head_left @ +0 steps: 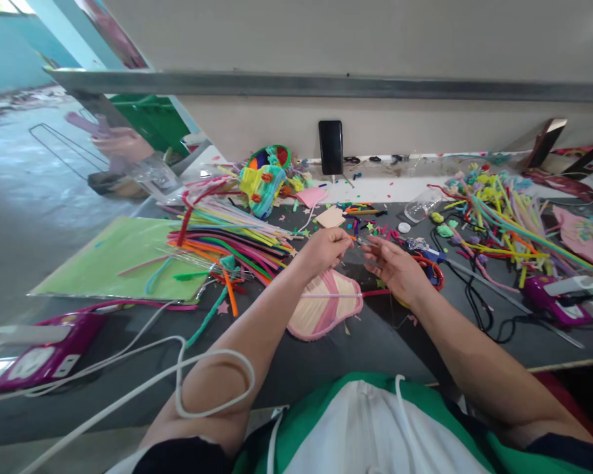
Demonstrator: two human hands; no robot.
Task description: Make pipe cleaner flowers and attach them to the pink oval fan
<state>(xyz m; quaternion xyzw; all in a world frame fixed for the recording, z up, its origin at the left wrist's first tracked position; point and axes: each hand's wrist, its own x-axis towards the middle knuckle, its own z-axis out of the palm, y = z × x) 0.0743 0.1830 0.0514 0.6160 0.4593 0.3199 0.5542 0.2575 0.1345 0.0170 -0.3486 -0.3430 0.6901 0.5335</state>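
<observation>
Black phone upright before a pale panel, green bin at upper left

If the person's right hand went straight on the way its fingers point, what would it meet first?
Probably the small orange piece pinched at the fingertips of the person's bare left hand, then that hand itself; how they line up in depth is unclear.
</observation>
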